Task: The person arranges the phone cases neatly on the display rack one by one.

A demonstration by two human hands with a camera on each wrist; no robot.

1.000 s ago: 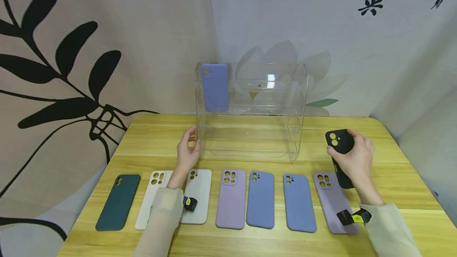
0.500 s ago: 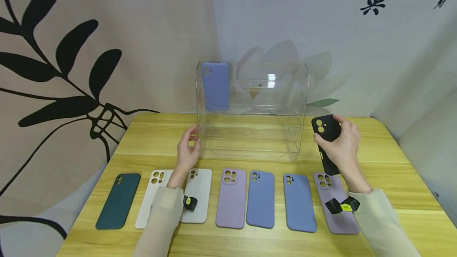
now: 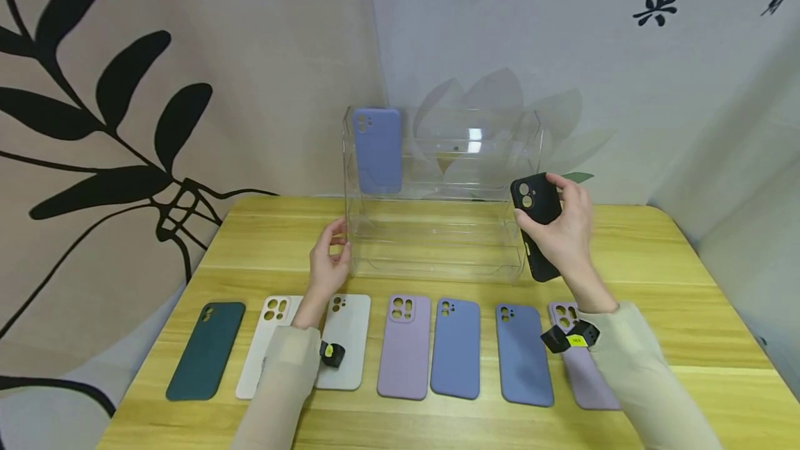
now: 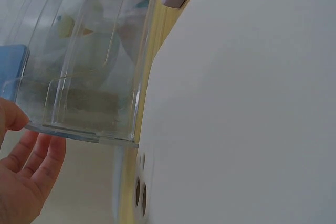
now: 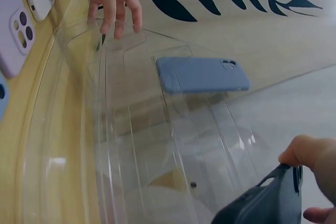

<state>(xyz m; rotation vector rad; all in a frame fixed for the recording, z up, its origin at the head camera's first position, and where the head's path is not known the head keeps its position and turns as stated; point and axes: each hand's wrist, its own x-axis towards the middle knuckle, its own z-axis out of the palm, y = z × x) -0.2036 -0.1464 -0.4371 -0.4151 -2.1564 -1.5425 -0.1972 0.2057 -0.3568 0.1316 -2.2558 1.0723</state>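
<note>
In the head view, my right hand (image 3: 565,231) holds a black phone case (image 3: 539,208) by its long edges, thumb on one side and fingers on the other. The case is upright and overlaps the right end of a clear tiered display stand (image 3: 437,273). At the stand's left side, my left hand (image 3: 329,262) pinches the edge of the side panel; the left wrist view shows the thumb (image 4: 13,116) and fingers on opposite faces of it. A blue-violet phone case (image 3: 378,151) leans in the stand's upper left, also seen in the right wrist view.
Along the table front lies a row of phone cases: dark green (image 3: 206,351), two white, one partly under my left forearm, a purple one (image 3: 404,356), two blue ones (image 3: 455,349) and another purple one (image 3: 587,380) partly behind my right sleeve. A patterned curtain (image 3: 281,75) hangs behind.
My right hand has carried the black phone case left and upward, from above the right-hand purple case to the stand's right end. The left hand keeps its place on the stand.
</note>
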